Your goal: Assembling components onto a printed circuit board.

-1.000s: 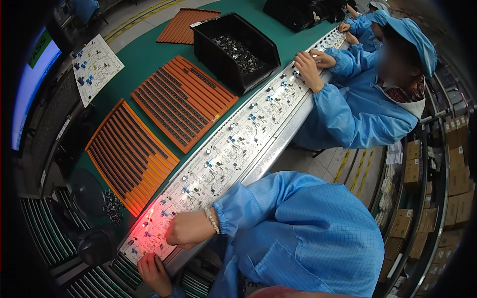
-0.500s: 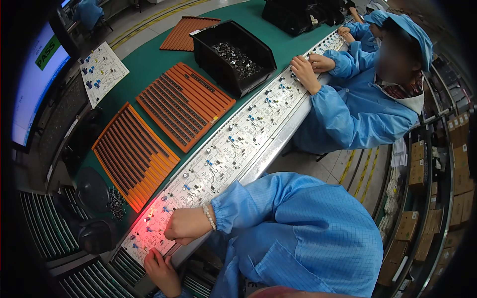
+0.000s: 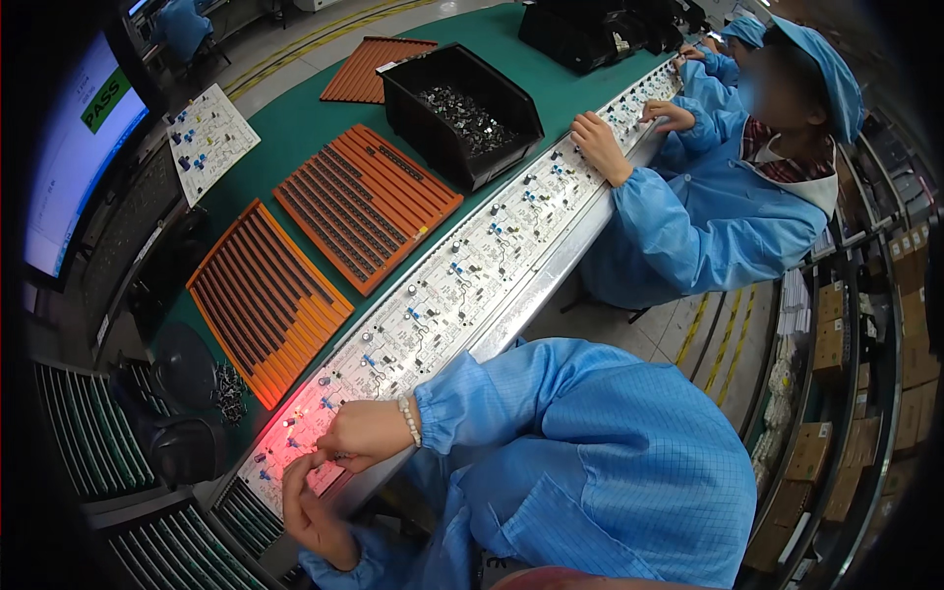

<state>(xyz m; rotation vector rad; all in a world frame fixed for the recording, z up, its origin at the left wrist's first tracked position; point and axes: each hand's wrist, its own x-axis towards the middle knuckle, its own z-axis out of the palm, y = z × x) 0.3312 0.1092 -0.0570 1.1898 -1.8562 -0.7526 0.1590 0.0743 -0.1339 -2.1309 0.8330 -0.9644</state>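
My left hand [image 3: 312, 513] is raised over the near end of a row of white circuit boards [image 3: 444, 305], its fingers bent and fingertips drawn together. Right beside it, my right hand [image 3: 366, 433], with a beaded bracelet at the wrist, is curled closed above the boards. The fingertips of both hands meet or nearly meet, and anything small between them is hidden. Red light falls on the board area [image 3: 295, 425] under my hands. Blue and dark components stand up from the boards.
Orange component trays [image 3: 267, 305] lie along the green table [image 3: 492, 29]. A black bin [image 3: 462, 108] holds many small parts. A co-worker's hand [image 3: 602, 146] rests at the boards further up. Left are a monitor [image 3: 84, 157], a loose board [image 3: 208, 143] and racks of boards [image 3: 187, 551].
My left hand has risen from the board edge to my right hand's fingertips. My right hand has shifted slightly. The co-worker's hands have moved apart.
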